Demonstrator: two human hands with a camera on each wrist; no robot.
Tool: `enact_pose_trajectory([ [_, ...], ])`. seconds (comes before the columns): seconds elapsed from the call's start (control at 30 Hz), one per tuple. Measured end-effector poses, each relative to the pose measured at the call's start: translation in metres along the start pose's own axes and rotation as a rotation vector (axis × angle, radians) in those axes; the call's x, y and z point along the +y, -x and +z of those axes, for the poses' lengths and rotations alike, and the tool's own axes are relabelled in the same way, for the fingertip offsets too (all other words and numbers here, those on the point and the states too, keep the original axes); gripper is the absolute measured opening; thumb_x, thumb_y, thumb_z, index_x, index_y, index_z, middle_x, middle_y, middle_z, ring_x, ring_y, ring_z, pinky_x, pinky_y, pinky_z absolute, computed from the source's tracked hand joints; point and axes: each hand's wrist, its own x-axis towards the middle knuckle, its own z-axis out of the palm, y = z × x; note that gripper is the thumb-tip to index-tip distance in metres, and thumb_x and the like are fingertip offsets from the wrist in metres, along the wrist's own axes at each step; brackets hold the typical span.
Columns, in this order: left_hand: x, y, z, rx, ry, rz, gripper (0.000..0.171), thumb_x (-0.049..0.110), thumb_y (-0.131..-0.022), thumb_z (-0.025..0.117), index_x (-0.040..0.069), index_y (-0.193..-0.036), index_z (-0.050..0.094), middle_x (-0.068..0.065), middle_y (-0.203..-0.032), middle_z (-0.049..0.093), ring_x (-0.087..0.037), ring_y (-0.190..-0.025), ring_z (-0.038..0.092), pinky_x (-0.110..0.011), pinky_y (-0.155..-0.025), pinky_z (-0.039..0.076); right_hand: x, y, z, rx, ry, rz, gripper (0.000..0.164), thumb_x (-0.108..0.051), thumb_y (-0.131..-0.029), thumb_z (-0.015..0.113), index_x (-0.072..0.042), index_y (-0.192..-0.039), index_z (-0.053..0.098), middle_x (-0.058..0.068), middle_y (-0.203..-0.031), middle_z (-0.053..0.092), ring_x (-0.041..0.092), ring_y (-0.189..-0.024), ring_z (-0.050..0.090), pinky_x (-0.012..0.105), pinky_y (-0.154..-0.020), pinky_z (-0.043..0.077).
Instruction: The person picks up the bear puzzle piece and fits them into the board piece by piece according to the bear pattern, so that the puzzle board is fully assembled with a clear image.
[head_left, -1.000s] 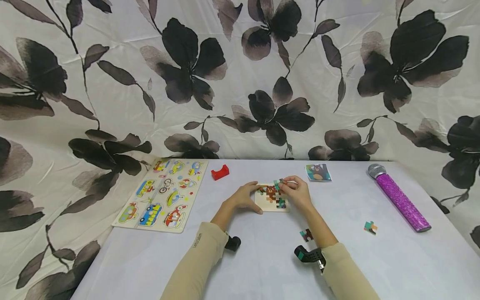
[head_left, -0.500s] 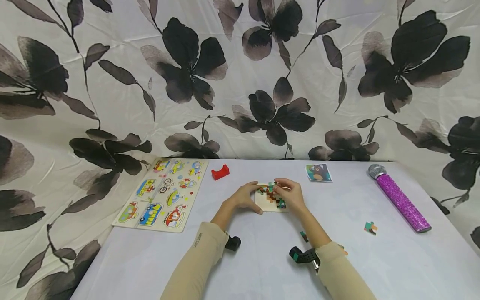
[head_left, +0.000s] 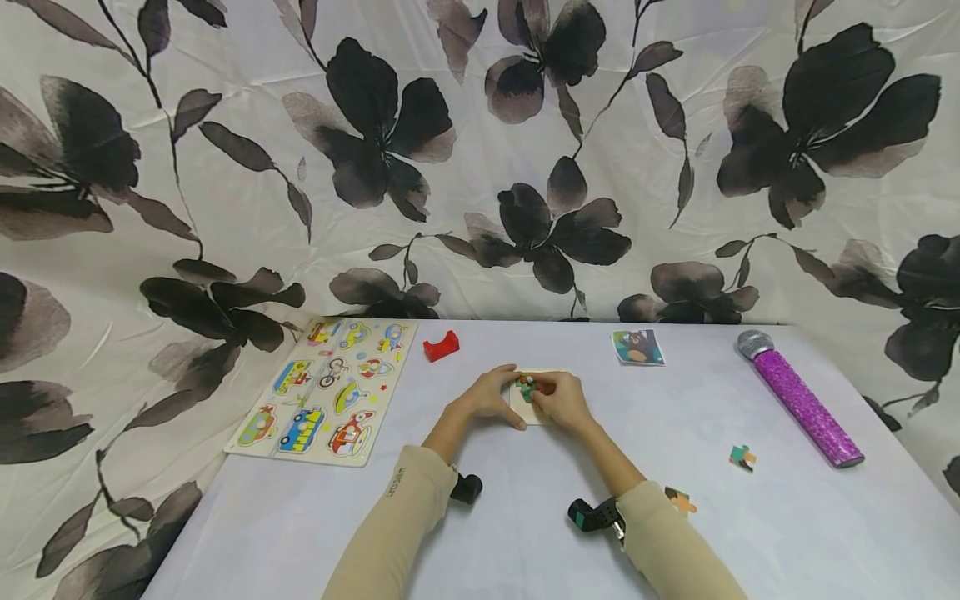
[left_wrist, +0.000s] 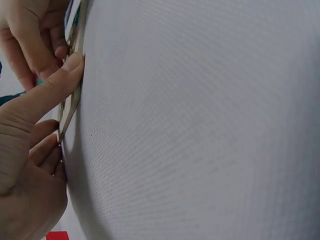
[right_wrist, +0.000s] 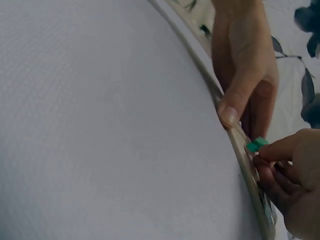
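A small wooden jigsaw board (head_left: 534,415) lies on the white table, partly filled with pieces of a bear picture. My left hand (head_left: 487,395) holds it at the left side, with the thumb at the near edge and the other fingers further back, as the left wrist view also shows. Over the board, my right hand (head_left: 566,403) pinches a jigsaw puzzle piece (right_wrist: 257,145), green where it shows, between thumb and fingers. That hand hides much of the right part of the board.
Two loose pieces lie at the right: one (head_left: 742,457) apart, another (head_left: 681,500) beside the right sleeve. Further back are a bear picture card (head_left: 637,347) and a red plastic object (head_left: 441,346). A vehicle puzzle board (head_left: 360,367) lies left, a glittery purple microphone (head_left: 806,404) right.
My right hand has moved left across the board from its upper right corner. Its forearm now covers one loose piece and has uncovered another. The left hand stays in place.
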Motion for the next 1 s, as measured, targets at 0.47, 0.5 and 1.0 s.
enact_pose_trajectory([
  [0.47, 0.0003, -0.0004, -0.0014, -0.002, -0.011, 0.018, 0.094, 0.025, -0.062, 0.089, 0.000, -0.140, 0.043, -0.015, -0.150, 0.032, -0.033, -0.139, 0.026, -0.047, -0.111, 0.027, -0.0062, -0.0030, 0.0102, -0.052, 0.310, -0.064, 0.029, -0.005, -0.083, 0.069, 0.004, -0.110, 0.067, 0.019, -0.107, 0.063, 0.035, -0.099, 0.055, 0.048, -0.087, 0.047],
  [0.5, 0.0001, -0.0005, -0.0013, -0.004, -0.013, 0.017, 0.094, 0.025, -0.061, 0.089, 0.001, -0.140, 0.043, -0.014, -0.150, 0.031, -0.033, -0.139, 0.026, -0.047, -0.111, 0.027, -0.0053, -0.0030, 0.0107, -0.054, 0.307, -0.082, 0.027, -0.004, -0.083, 0.069, 0.005, -0.109, 0.068, 0.019, -0.108, 0.063, 0.035, -0.099, 0.055, 0.047, -0.087, 0.048],
  [1.0, -0.0023, -0.0007, 0.0004, 0.000, -0.003, 0.018, 0.094, 0.025, -0.061, 0.090, 0.002, -0.140, 0.044, -0.015, -0.150, 0.032, -0.036, -0.138, 0.027, -0.049, -0.110, 0.027, -0.0076, -0.0021, 0.0042, -0.165, 0.496, -0.233, 0.018, -0.012, -0.086, 0.069, -0.004, -0.101, 0.073, 0.009, -0.108, 0.064, 0.029, -0.097, 0.054, 0.049, -0.079, 0.042],
])
